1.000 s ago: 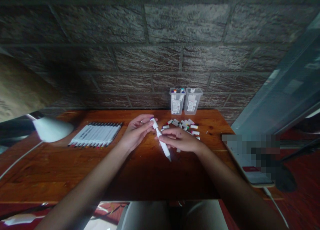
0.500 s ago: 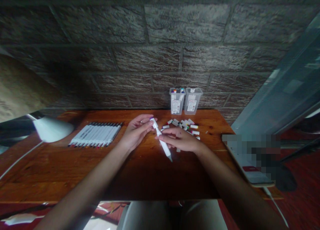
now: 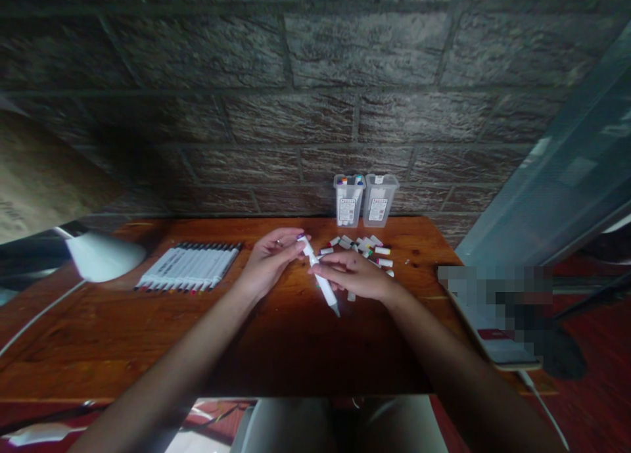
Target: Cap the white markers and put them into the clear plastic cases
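My left hand (image 3: 270,261) pinches a white marker cap (image 3: 305,245) with a purple end between thumb and fingers. In my right hand (image 3: 355,275) is a white marker (image 3: 325,290), its grey tip slanting down toward me. The cap sits at the marker's upper end; whether it is fully on cannot be made out. Just behind my right hand lie several loose marker caps (image 3: 382,250) with coloured ends, some partly hidden by the hand. To the left, a row of white markers (image 3: 190,267) rests side by side on the wooden table (image 3: 162,348).
Two clear plastic boxes stand against the brick wall: the left box (image 3: 350,203) holds several markers, the right box (image 3: 380,203) stands beside it. A lamp (image 3: 101,256) is at the left. At the right edge lies a laptop-like device (image 3: 493,328), partly blurred, with a cable.
Both hands keep nearly the same place and hold. The cap has tilted slightly and its purple end shows a little lower and further right.
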The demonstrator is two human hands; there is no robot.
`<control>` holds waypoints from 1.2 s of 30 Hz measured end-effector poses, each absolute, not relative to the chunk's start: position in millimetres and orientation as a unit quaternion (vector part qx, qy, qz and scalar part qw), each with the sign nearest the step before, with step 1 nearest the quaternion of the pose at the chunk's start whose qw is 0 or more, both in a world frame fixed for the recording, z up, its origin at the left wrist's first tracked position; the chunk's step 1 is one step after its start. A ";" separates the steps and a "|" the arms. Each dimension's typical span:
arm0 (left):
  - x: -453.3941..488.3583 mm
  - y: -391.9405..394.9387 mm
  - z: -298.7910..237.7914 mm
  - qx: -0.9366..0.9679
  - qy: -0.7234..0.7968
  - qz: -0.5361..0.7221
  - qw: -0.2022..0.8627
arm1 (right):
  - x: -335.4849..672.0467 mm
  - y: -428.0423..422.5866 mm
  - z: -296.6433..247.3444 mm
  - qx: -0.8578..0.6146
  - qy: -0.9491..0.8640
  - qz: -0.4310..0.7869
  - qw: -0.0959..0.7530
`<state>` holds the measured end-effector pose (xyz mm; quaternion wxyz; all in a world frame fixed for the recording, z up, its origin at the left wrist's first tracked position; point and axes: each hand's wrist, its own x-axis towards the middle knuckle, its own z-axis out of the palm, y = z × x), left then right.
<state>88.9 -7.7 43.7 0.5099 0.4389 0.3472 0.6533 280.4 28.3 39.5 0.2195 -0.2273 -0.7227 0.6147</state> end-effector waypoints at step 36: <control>80.4 -3.1 42.4 0.404 0.324 0.665 0.538 | 280.1 37.0 32.2 -0.330 -0.638 0.618 0.318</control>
